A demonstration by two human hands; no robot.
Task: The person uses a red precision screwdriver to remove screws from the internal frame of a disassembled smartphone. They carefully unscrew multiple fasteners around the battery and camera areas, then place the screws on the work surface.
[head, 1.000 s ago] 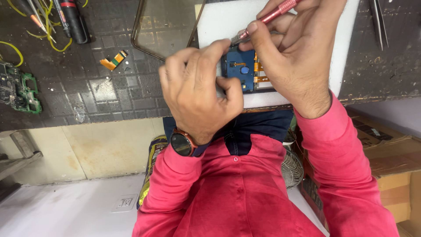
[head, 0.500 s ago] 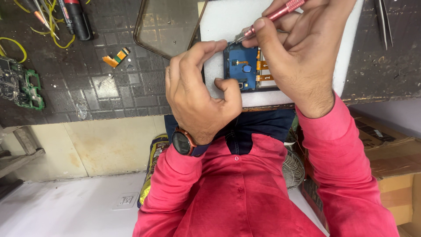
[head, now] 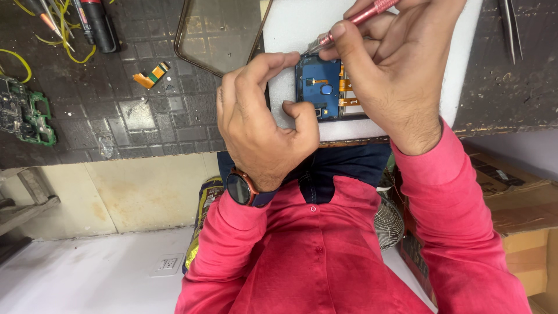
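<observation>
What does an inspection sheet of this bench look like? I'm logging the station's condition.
Surface: dark gridded work mat with a white foam pad on it.
Job's things: blue opened phone body on the pad; pink slim screwdriver.
Clutter: transparent phone case, green circuit board, small orange flex strip, metal tweezers.
Hands: left hand steadies the phone; right hand holds the screwdriver.
Cables: yellow wires at the mat's corner.
Surroundings: cardboard boxes, small fan.
</observation>
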